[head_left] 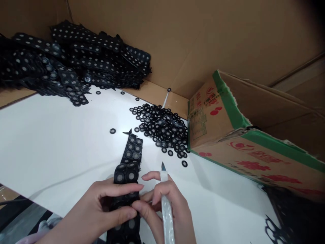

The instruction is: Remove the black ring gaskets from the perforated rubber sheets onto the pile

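A long black rubber strip studded with round grey-centred washers lies on the white tabletop, pointing away from me. My left hand pinches its near part between thumb and fingers. My right hand holds a thin tape-wrapped blade tool, its dark tip pointing up and away, while the right thumb also presses the strip's edge. A heap of loose black ring washers lies just beyond the strip, to the right.
A big pile of black washer sheets fills the far left against a cardboard wall. An open cardboard box with green trim and red print stands at the right. Black scrap lies at lower right.
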The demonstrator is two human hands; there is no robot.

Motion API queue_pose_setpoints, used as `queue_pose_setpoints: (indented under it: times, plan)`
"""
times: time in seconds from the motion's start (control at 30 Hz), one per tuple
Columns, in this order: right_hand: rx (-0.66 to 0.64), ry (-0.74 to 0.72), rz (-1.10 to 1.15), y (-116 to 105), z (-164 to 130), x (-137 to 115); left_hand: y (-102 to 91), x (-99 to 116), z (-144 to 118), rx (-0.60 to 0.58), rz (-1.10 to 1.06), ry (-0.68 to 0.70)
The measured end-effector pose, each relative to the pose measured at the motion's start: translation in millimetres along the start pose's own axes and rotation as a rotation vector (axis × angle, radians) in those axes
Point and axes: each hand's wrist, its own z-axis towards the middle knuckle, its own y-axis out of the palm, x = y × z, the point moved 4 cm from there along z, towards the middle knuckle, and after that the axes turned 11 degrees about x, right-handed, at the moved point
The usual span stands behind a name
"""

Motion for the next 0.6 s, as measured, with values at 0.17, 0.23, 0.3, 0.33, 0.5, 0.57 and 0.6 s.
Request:
queue_pose_setpoints:
  times: [0.17,0.23,0.3,0.33,0.5,0.57,0.6]
  plan:
    - [0.045,-0.266,-0.092,-12.4,4.6,-15.8,-2.6,1.0,3.7,0.01,-0.015,-0.026]
    - [-0.024,-0.29,-0.045,-14.0,2.7,-20.0,-3.2,1.0,4.7,-0.025,-0.019,-0.042]
    - [-0.07,-0.27,0.004,-14.9,0.1,-20.2,-3.5,-0.1,5.4,-0.066,-0.003,-0.068]
    - [-0.078,-0.271,0.015,-15.0,-0.7,-19.6,-3.9,-1.0,5.8,-0.078,0.006,-0.083]
    - [-0.16,-0.508,-0.064,-7.8,2.0,-21.9,-7.9,-7.1,5.1,-0.083,0.07,-0.119]
    - [-0.15,-0.591,-0.126,-6.4,2.9,-24.7,-8.4,-10.1,3.1,-0.114,0.082,-0.132]
    - [-0.126,-0.579,-0.171,-7.1,3.4,-25.0,-8.7,-11.2,2.1,-0.123,0.08,-0.137]
